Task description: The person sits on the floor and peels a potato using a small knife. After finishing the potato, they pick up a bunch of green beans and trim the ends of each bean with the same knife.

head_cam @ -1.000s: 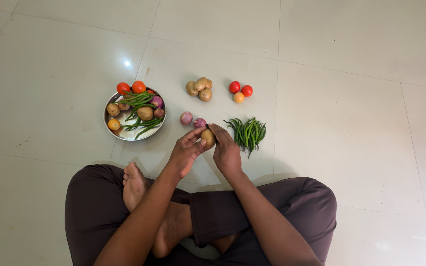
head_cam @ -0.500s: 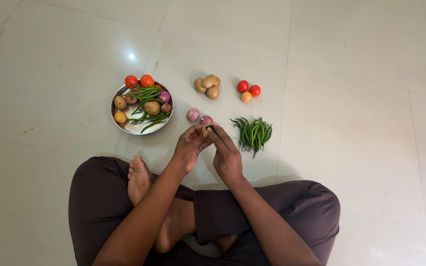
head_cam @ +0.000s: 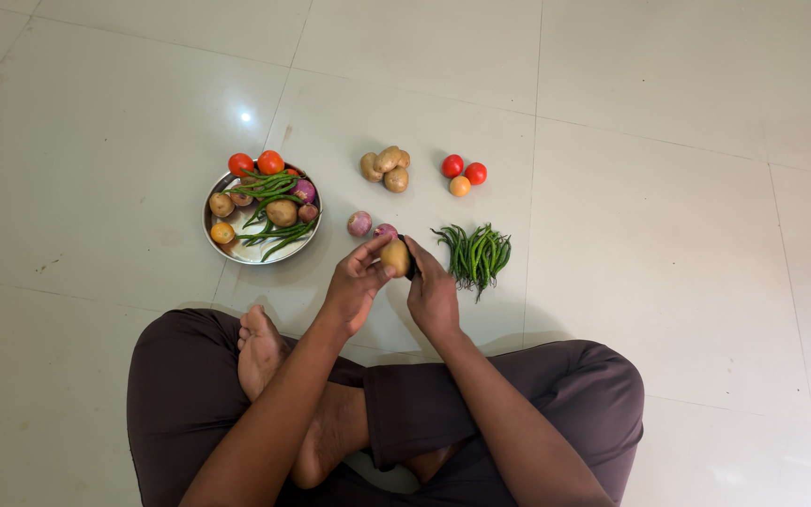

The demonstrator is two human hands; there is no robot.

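Between my two hands I hold a brown potato [head_cam: 396,256] just above the floor. My left hand [head_cam: 354,286] grips its left side with thumb and fingers. My right hand [head_cam: 432,291] presses on its right side; something small and dark shows at its fingertips, too small to tell what. Two purple onions [head_cam: 359,223] lie on the tiles just beyond the potato, one partly hidden by it. A steel plate [head_cam: 253,253] to the left holds tomatoes, potatoes, onions and green chillies.
A small pile of potatoes [head_cam: 384,169] and three tomatoes [head_cam: 463,174] lie further out on the pale tiled floor. A bunch of green chillies [head_cam: 475,253] lies right of my hands. My crossed legs [head_cam: 405,413] and bare foot [head_cam: 257,349] fill the near side.
The potato has turned in my hands: half a second ago my fingers hid most of it, now its broad side shows again. The hands stay in the same place.
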